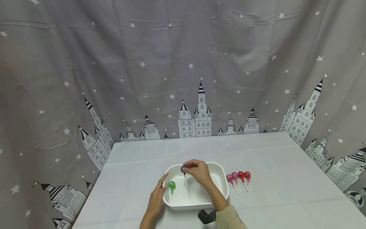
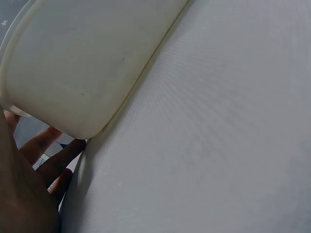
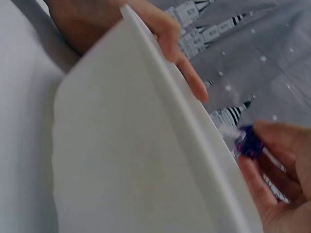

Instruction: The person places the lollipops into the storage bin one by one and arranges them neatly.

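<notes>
Over the white tray (image 1: 197,205), the right hand (image 1: 199,173) pinches a purple lollipop (image 1: 183,169) by its wrapped head, the stick pointing down. In the right wrist view the purple lollipop (image 3: 249,141) sits between thumb and fingers of the right hand (image 3: 282,170). A green lollipop (image 1: 172,185) lies inside the tray at the left. The left hand (image 1: 155,198) rests against the tray's left rim with extended fingers; in the left wrist view, the left hand (image 2: 39,170) touches the outer wall of the tray (image 2: 92,68).
Right of the tray, several pink and red lollipops (image 1: 241,175) lie in a row on the white table (image 1: 286,190). A black object (image 1: 207,216) shows by the right wrist. A grey curtain (image 1: 160,47) with castles hangs behind the table.
</notes>
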Action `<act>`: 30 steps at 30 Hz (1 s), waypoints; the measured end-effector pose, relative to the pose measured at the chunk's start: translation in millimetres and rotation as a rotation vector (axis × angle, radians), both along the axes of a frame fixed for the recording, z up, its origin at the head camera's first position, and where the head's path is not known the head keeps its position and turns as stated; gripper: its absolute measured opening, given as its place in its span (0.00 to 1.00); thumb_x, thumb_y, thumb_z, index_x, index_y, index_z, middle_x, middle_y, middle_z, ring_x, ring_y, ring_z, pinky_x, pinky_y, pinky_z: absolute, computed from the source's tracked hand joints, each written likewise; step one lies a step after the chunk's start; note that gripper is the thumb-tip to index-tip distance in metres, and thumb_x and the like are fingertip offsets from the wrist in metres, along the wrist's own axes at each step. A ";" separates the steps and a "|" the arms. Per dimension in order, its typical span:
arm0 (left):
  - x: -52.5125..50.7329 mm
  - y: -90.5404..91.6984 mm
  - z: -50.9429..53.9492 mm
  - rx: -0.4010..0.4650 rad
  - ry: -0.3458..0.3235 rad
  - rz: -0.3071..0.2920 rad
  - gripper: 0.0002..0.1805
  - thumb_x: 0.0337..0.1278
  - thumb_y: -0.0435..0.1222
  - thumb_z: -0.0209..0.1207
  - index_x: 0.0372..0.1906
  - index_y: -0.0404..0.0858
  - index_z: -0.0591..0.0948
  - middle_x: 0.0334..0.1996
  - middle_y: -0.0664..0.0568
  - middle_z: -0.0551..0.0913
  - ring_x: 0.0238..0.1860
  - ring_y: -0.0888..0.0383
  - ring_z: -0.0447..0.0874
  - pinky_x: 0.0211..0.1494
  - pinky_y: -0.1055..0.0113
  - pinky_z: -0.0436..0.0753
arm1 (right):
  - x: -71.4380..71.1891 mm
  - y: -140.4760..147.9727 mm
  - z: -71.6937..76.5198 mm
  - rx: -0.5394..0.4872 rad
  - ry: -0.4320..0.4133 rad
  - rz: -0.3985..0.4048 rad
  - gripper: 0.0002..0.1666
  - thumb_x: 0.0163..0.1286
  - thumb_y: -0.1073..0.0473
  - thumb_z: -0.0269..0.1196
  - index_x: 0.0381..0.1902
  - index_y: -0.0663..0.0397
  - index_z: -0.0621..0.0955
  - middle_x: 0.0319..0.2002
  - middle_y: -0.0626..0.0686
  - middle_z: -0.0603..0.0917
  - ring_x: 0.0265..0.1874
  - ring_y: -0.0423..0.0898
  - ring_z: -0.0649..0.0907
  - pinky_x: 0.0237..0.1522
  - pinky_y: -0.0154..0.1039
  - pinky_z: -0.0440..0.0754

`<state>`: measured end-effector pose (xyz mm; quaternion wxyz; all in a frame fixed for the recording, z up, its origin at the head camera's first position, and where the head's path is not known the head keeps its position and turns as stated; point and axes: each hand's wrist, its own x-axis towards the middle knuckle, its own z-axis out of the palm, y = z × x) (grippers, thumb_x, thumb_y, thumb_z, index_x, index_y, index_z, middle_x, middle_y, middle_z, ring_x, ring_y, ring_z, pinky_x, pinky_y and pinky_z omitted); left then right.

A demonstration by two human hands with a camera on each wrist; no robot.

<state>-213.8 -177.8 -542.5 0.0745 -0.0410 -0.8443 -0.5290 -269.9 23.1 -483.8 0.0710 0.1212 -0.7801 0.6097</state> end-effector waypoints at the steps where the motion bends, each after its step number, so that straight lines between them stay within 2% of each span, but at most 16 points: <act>1: 0.0 0.0 0.3 -0.001 0.005 -0.005 0.27 0.65 0.34 0.39 0.66 0.59 0.64 0.67 0.51 0.62 0.66 0.44 0.58 0.67 0.46 0.57 | 0.3 -3.0 0.3 0.006 0.003 0.002 0.11 0.52 0.59 0.70 0.34 0.58 0.84 0.30 0.51 0.85 0.31 0.44 0.83 0.33 0.33 0.82; 7: -1.4 0.2 -0.3 0.010 0.020 -0.041 0.26 0.66 0.34 0.39 0.67 0.56 0.64 0.67 0.49 0.62 0.66 0.44 0.58 0.67 0.44 0.56 | 3.1 -17.2 0.6 0.032 -0.018 -0.019 0.09 0.49 0.64 0.71 0.30 0.61 0.84 0.27 0.53 0.86 0.27 0.43 0.84 0.28 0.29 0.81; 15: -1.2 1.1 -4.0 -0.008 0.028 -0.039 0.26 0.65 0.34 0.40 0.67 0.56 0.64 0.66 0.48 0.64 0.65 0.42 0.60 0.65 0.44 0.59 | 5.6 -27.3 -13.5 0.037 -0.040 -0.076 0.08 0.47 0.66 0.72 0.26 0.61 0.83 0.25 0.52 0.85 0.24 0.41 0.84 0.26 0.29 0.80; 24: 0.1 -0.1 -1.5 -0.005 0.012 -0.030 0.27 0.65 0.34 0.39 0.67 0.57 0.64 0.67 0.47 0.63 0.66 0.42 0.59 0.66 0.45 0.58 | 9.9 -30.3 -14.2 0.007 -0.082 -0.058 0.09 0.47 0.68 0.72 0.28 0.63 0.83 0.27 0.54 0.85 0.26 0.43 0.84 0.28 0.30 0.81; 30: 0.6 -1.5 -1.5 -0.014 0.010 -0.018 0.27 0.65 0.34 0.39 0.67 0.56 0.64 0.67 0.46 0.62 0.65 0.42 0.59 0.67 0.45 0.58 | 10.8 -32.3 -16.0 0.025 -0.111 -0.048 0.12 0.45 0.71 0.71 0.31 0.66 0.84 0.27 0.55 0.84 0.25 0.42 0.83 0.28 0.29 0.81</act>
